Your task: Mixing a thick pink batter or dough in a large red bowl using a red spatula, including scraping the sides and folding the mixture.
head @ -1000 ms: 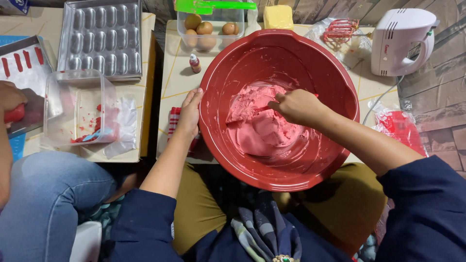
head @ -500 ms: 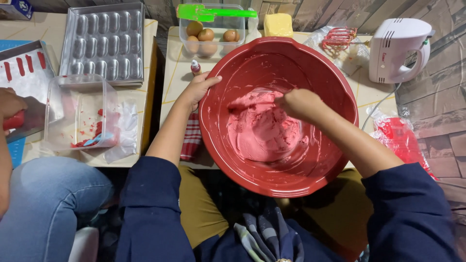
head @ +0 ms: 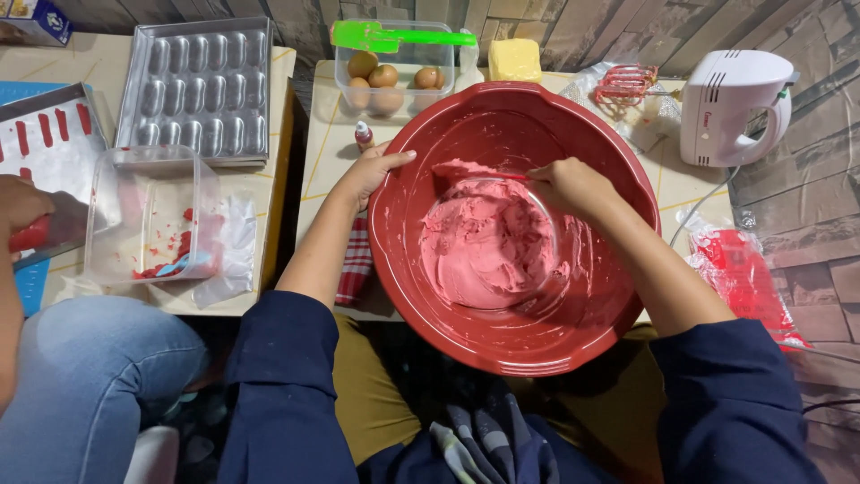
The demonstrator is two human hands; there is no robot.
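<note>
A big red plastic bowl [head: 618, 323] sits tilted toward me at the table's near edge, holding pink batter [head: 488, 246]. My left hand [head: 372, 170] grips the bowl's left rim. Inside the bowl, my right hand [head: 569, 184] is closed around a spatula [head: 475, 170] smeared with batter, its blade pointing left along the far side of the batter.
Behind the bowl stand a clear box of eggs [head: 390, 76] with a green spatula [head: 394, 38] on top, a butter block [head: 515, 60], and a small bottle [head: 363, 134]. A white hand mixer [head: 730, 108] is at right. A metal mould tray [head: 204, 90], a clear container [head: 152, 215] and another person's hand [head: 27, 211] are at left.
My right hand has swept the spatula from the batter's middle up toward the bowl's far side. My left hand has slid higher along the left rim.
</note>
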